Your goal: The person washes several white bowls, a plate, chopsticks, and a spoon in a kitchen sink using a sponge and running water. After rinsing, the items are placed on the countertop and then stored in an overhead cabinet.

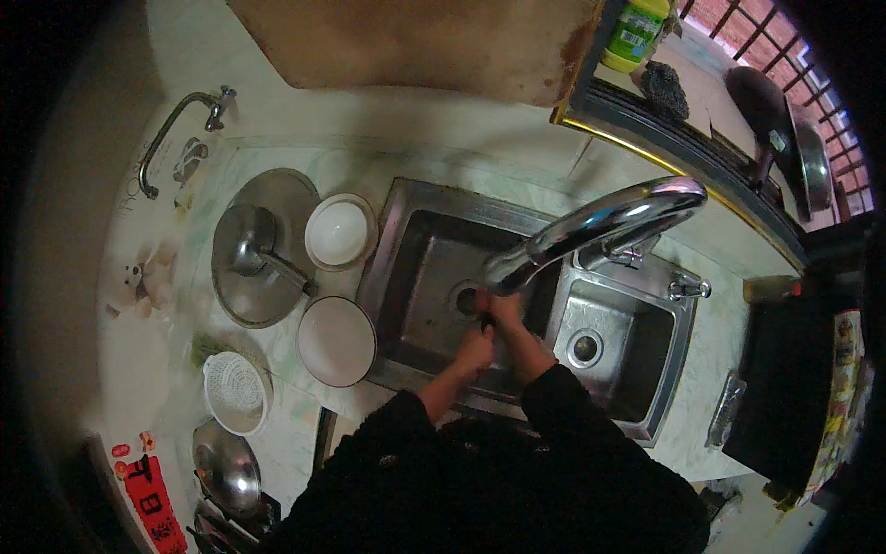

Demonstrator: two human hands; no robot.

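Both my hands are over the large left basin of a stainless steel double sink (415, 315). My left hand (475, 350) is curled around a small dark object (487, 320), perhaps a handle, of which little shows. Just beyond it, my right hand (505, 309) reaches under the spout of a chrome faucet (595, 218), close to the dark object. The spout hides part of this hand's fingers, so its grip is unclear. A round drain (466, 299) lies left of the right hand.
On the left counter are a white bowl (339, 232), a larger bowl (337, 341), a metal lid (256, 305) with a ladle-like utensil (250, 242) on it, and a white plastic basket (235, 393). The small basin (616, 346) lies right. A ledge (699, 76) holds a pan (758, 104).
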